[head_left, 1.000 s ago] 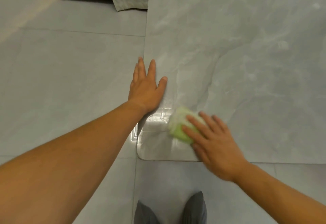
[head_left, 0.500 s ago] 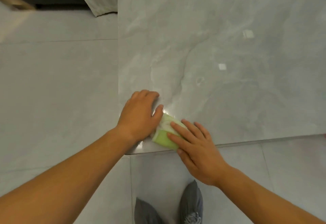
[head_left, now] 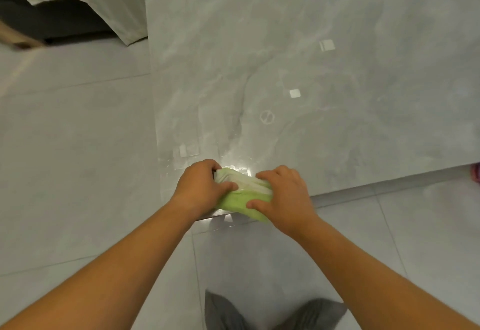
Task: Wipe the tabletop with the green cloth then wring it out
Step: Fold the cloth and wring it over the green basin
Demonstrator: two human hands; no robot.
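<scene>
Glossy grey marble-look bench gleaming; soft, crumpled green-and-white cloth at six o'clock; pale floor tiles smooth, faintly shiny.

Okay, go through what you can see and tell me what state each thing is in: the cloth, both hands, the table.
green cloth: bunched into a roll, held at both ends, at the table's near edge.
left hand: fingers curled round the cloth's left end.
right hand: fingers curled round the cloth's right end.
tabletop: glossy, with a streaky shine just beyond the cloth.
</scene>
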